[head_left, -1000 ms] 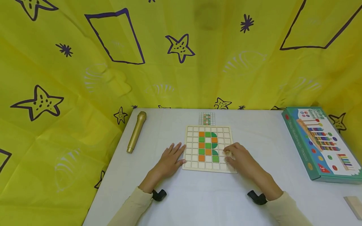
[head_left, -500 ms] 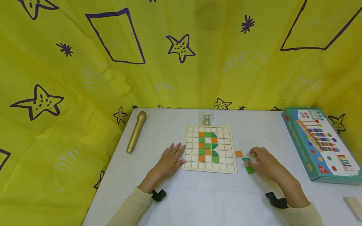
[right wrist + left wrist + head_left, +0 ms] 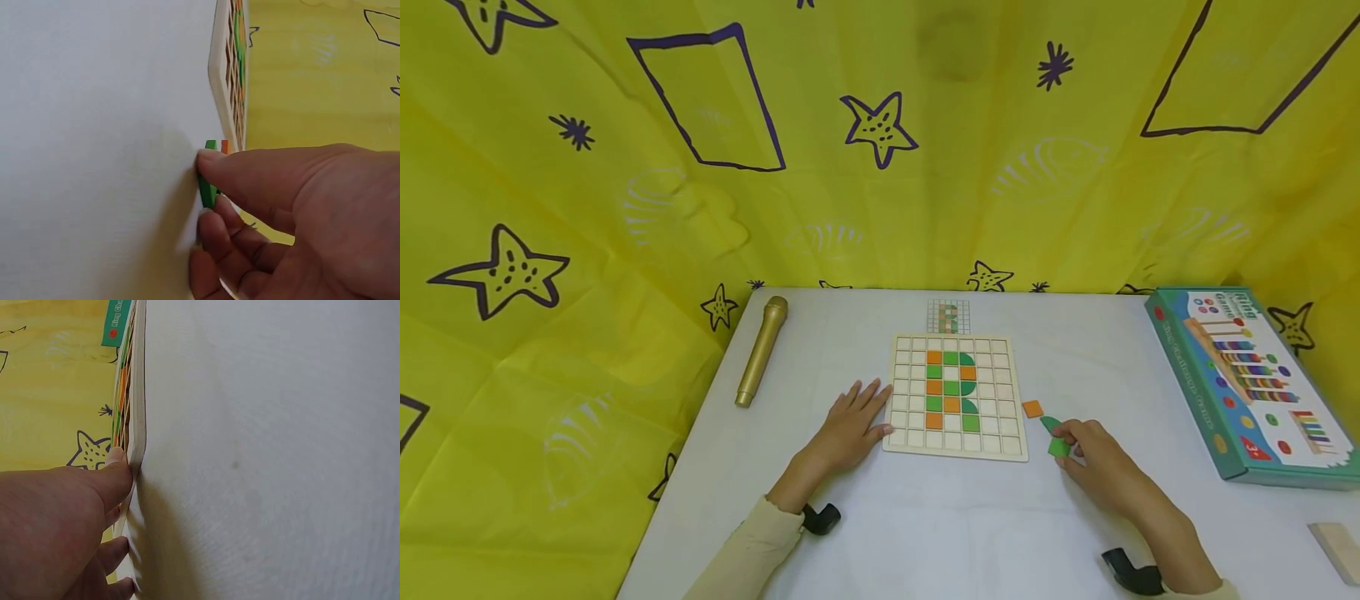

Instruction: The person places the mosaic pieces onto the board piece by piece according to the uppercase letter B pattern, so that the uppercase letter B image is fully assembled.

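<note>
In the head view, a wooden grid board (image 3: pixel 955 455) lies mid-table, with orange, green and dark-green rounded tiles forming a letter R. My left hand (image 3: pixel 845 432) rests flat with spread fingers at the board's left edge; the left wrist view has its thumb (image 3: pixel 115 478) touching the rim. Right of the board, my right hand (image 3: pixel 1101 465) pinches a green square tile (image 3: pixel 1058 447) between thumb and fingers, low over the table. Beside that tile lie a dark-green rounded tile (image 3: pixel 1049 424), partly covered, and an orange square tile (image 3: pixel 1032 409).
A small printed card (image 3: pixel 934 315) with an R pattern lies behind the board. At the left is a gold microphone (image 3: pixel 762 350). A game box (image 3: pixel 1247 383) stands at the right, and a pale wooden block (image 3: pixel 1337 552) sits near the right edge.
My right hand has left the board's right side, moved right to the loose tiles, and now pinches the green square one. Those tiles came into view. The left hand stays put.
</note>
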`<state>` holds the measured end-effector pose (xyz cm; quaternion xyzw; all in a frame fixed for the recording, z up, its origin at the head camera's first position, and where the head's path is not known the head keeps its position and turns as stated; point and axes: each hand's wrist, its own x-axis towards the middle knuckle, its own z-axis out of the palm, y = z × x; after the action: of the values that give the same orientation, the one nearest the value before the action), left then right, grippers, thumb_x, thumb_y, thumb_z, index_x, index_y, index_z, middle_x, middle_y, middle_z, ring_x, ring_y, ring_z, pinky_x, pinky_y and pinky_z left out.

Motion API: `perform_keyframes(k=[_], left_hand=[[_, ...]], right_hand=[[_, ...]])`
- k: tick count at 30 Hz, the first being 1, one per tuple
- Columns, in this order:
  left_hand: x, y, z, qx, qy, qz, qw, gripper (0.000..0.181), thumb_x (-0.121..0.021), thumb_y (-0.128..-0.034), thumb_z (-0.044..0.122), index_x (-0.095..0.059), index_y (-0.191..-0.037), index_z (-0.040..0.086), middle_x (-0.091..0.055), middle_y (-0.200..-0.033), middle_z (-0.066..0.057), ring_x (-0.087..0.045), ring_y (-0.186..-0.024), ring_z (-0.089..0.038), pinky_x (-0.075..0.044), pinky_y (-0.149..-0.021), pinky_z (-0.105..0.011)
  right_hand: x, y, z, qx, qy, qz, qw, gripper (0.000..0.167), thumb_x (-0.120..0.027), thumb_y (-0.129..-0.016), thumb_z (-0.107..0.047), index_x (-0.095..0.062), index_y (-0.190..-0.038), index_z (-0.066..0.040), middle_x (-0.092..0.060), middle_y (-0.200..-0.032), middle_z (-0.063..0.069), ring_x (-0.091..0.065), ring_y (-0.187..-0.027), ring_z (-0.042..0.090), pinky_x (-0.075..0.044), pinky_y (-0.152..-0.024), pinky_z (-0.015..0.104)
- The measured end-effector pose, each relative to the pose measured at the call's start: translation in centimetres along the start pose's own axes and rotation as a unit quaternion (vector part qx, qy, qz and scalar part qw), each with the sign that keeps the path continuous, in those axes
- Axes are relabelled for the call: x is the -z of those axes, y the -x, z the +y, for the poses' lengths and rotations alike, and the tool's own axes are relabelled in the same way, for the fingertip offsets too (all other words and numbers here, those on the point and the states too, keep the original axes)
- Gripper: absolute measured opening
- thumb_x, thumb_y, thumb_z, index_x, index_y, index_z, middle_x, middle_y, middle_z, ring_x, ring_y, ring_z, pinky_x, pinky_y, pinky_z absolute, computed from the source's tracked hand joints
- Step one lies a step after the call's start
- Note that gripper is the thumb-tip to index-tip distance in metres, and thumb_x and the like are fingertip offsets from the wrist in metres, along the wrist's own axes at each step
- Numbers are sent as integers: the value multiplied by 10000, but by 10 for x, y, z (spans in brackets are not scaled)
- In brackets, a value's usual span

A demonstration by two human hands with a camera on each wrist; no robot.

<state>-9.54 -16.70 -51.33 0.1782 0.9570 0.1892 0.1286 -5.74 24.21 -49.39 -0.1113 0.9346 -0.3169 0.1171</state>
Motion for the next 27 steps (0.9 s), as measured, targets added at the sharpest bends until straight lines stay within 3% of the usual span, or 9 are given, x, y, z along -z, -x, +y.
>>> perform_keyframes(k=[7,13,21,27], left_hand=[[0,1,1,-30,-8,45,10000,696,-502,-1103,477,-266,-1694,196,-209,-1761,-97,-119,-1627,-415,-166,-1282,-638],[1,1,1,-11,-21,48,10000,693,-498,-1105,474,-260,-1695,198,-201,-1763,-95,-112,-1629,-411,-159,-1285,-634],[1,0,2,15,4,29,10000,689,-487,-1111,470,-247,-1698,203,-185,-1767,-89,-95,-1633,-403,-146,-1291,-626],[2,1,3,34,12,35,10000,685,-490,-1109,474,-257,-1696,209,-196,-1765,-80,-103,-1632,-402,-150,-1291,-624]], right_hand=[[-5,2,3,-126,-54,137,9998,262,-705,-975,-14,-613,-1215,38,-565,-1181,206,-608,-1009,266,-560,-844,439],[-9,1,1,148,-25,275,9995,256,-717,-967,-6,-648,-1212,24,-592,-1146,164,-600,-953,194,-551,-776,307],[-8,-10,-18,477,19,554,9973,265,-732,-974,-32,-664,-1224,21,-598,-1128,126,-588,-972,199,-545,-819,337],[-13,-27,-41,521,-185,402,9977,271,-736,-977,-54,-678,-1238,-7,-585,-1123,94,-563,-992,206,-528,-840,357]])
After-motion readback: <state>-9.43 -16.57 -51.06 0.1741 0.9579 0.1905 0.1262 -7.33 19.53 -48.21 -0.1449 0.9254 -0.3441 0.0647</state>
